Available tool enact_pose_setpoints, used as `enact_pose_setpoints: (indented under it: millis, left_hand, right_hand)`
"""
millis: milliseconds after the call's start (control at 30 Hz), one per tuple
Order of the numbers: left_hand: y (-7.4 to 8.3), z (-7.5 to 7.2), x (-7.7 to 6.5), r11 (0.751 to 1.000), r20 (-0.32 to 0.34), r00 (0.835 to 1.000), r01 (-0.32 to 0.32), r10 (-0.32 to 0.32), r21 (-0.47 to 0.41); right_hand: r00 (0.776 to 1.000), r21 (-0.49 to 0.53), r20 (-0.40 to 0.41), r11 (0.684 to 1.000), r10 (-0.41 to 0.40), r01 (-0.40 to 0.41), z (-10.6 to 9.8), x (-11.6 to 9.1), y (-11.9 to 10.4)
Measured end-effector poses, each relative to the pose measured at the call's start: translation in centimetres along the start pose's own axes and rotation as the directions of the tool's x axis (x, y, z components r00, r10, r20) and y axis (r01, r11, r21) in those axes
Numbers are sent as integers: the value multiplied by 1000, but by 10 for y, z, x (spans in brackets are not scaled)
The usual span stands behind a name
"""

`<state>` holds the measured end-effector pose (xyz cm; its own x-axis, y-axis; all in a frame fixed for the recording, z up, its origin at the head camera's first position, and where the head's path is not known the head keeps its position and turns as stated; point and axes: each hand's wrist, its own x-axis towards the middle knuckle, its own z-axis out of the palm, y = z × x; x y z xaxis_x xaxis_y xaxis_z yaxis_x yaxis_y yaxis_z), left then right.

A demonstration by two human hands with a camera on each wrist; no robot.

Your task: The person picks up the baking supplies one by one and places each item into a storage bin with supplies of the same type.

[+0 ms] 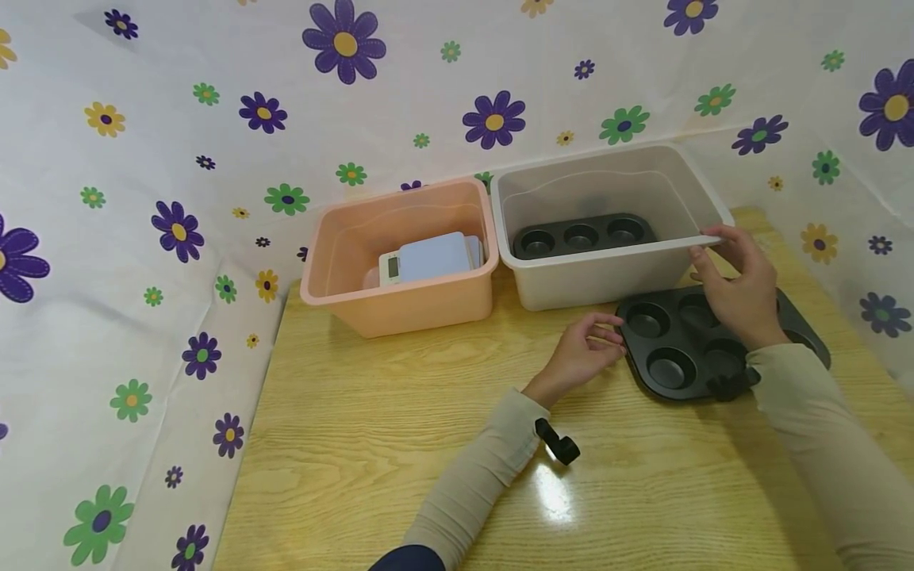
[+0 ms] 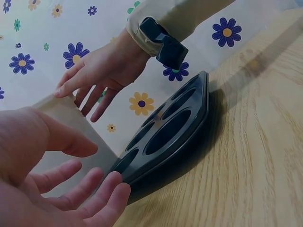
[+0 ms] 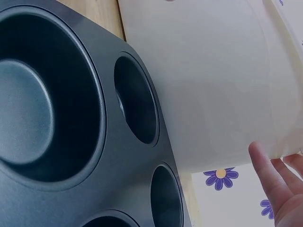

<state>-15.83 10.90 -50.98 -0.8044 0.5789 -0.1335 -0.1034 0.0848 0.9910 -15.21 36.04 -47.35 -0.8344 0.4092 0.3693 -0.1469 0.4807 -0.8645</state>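
My right hand (image 1: 743, 285) pinches the front right corner of the white bin's rim, thumb outside and index finger over the edge. The white bin (image 1: 593, 281) stands upright at the back right. In front of it, a dark muffin tin (image 1: 685, 339) lies cups up on the table, partly hidden by my right hand and forearm. My left hand (image 1: 574, 357) is beside the tin's left edge, fingers loosely bent and holding nothing; whether the fingertips touch the tin I cannot tell. Inside the white bin sits another dark muffin tin (image 1: 595, 238), its lower part hidden by the front wall.
Left of the white bin stands a peach bin (image 1: 400, 309), holding a pale blue and white kitchen scale (image 1: 435, 258) with a small display. Both bins stand on a wooden table (image 1: 371, 444) against a flower-patterned sheet (image 1: 414, 95) that covers the back and sides.
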Motion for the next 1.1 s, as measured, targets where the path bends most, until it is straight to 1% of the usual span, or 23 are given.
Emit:
enact_pose_setpoints:
  millis: [100,267,400,500,600,667,767,900,1000,1100]
  left_hand:
    - [-1,0,1,1000,1,1000,5,-5,-1]
    - [-2,-1,0,999,20,999,28,-28,27]
    - [-5,-1,2,998,42,997,59,-59,9]
    - [-8,0,3,993,67,991,115,-115,-9]
    - [-11,0,4,986,92,981,168,-168,3]
    - [-13,0,5,982,106,976,189,-188,2]
    - [-15,1,6,981,110,975,195,-194,3]
    - [-15,2,9,984,124,976,181,-180,6]
    - [-15,5,12,987,148,976,162,-160,0]
    - [-14,9,14,987,168,973,161,-156,-17]
  right_hand:
    - [1000,-2,-2,1000,-1,1,0,0,-1]
    - [1000,-2,-6,1000,3,-3,2,-1,-1]
    - [1000,-12,-4,1000,7,-7,4,-1,-2]
    - [1000,-17,-3,1000,9,-9,5,-1,-2]
    - [1000,-22,-6,1000,11,-11,4,-1,-1]
    - [1000,-24,-6,1000,10,-10,4,-2,0]
    - [1000,-25,-8,1000,7,-8,3,-2,-1]
    - [1000,-13,-13,1000,8,-8,3,-3,-3]
    - [1000,-1,-18,1000,5,-5,4,-4,-3]
    - [1000,12,-23,1000,-10,11,4,-3,-3]
